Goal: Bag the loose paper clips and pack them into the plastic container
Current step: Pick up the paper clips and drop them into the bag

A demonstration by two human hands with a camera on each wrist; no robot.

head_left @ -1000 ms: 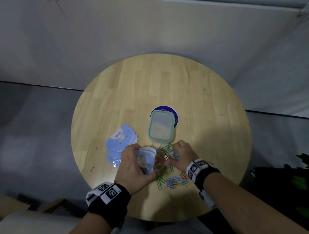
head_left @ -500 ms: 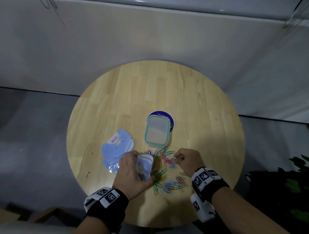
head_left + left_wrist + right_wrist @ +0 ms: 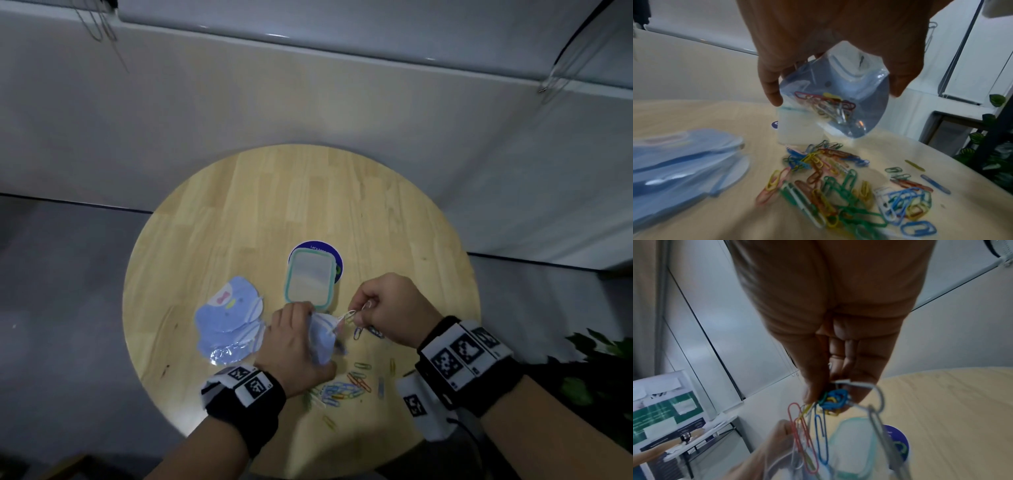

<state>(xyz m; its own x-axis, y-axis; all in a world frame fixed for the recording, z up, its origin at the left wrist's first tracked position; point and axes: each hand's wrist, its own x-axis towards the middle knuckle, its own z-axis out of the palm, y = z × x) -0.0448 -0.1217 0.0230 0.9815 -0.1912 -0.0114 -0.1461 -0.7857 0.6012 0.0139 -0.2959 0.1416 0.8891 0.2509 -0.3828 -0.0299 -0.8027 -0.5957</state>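
Note:
My left hand grips a small clear zip bag above the table, and several coloured clips lie inside the bag. My right hand pinches a bunch of paper clips at the bag's mouth, some dangling down. A pile of loose coloured paper clips lies on the round wooden table below both hands, and the same loose clips fill the left wrist view. The plastic container with a teal-rimmed lid stands just beyond the hands.
A stack of blue printed zip bags lies left of my left hand. A dark blue round sticker sits under the container. A leafy plant stands off the table's right edge. Grey wall panels rise behind the table.
Both hands have lifted off the clip pile. The right hand now holds a bunch of clips up at the bag's mouth, where before it was down among the clips on the table.

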